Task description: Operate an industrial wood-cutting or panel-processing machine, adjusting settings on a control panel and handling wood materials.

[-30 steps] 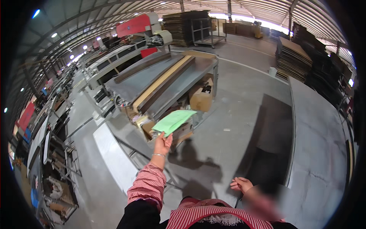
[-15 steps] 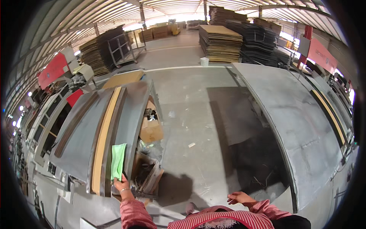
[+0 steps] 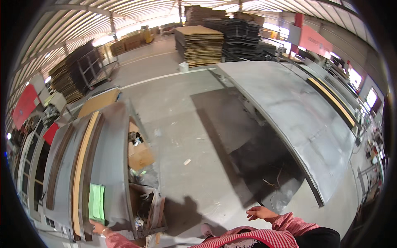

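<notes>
A bright green piece of cloth [image 3: 96,203] lies on the grey sheet-topped table [image 3: 112,153] at my left, just right of the long wooden strips [image 3: 84,165]. At its near edge is my left hand [image 3: 99,228], fingers extended and touching or very close to the cloth; nothing shows gripped in them. My right hand [image 3: 263,213] hovers low in front of my body, over the floor. Its fingers are loosely bent and apart, with nothing in them.
To the right stands a large grey metal-topped table [image 3: 297,111], with dark sheets [image 3: 264,161] on the floor beside it. Under the left table's edge sit a cardboard box [image 3: 140,156] and scraps. Stacked boards [image 3: 198,47] and a wheeled rack [image 3: 93,68] stand farther back.
The view has turned to the right, so both tables appear farther left. My left hand has loosened from the green cloth, which stays on the left table. The right hand hardly differs.
</notes>
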Available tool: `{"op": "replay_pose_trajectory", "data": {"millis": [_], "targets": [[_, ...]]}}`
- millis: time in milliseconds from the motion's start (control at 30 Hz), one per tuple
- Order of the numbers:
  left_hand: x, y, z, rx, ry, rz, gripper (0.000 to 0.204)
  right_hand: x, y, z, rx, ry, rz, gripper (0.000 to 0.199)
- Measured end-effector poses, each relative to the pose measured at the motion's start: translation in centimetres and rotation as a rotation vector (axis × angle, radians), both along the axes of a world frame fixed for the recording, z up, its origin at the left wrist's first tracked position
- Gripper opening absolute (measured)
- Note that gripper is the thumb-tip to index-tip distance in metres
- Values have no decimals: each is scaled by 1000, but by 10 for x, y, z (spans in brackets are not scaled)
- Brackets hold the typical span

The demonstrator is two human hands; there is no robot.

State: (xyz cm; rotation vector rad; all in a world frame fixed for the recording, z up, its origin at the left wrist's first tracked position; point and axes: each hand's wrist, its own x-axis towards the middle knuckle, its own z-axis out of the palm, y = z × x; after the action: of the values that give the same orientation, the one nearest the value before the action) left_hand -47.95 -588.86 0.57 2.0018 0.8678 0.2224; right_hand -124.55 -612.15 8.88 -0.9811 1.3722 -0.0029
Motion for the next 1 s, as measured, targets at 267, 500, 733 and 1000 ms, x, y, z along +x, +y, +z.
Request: {"op": "replay_pose_trajectory", "data": {"millis": [267, 500, 733, 1000], "targets": [[-405, -100, -64, 104, -506, -1272, 53, -138, 44, -18, -47, -266, -49, 43], [-929, -182, 77, -686, 568, -2870, 33, -396, 148, 25, -296, -465, -162, 41], [-1213, -194, 78, -672, 930, -2957, 36, -657, 222, 44, -374, -364, -699, 40], [-1407, -272, 86, -657, 1036, -2791, 32, -920, 103, 74, -604, -357, -759, 39]]}}
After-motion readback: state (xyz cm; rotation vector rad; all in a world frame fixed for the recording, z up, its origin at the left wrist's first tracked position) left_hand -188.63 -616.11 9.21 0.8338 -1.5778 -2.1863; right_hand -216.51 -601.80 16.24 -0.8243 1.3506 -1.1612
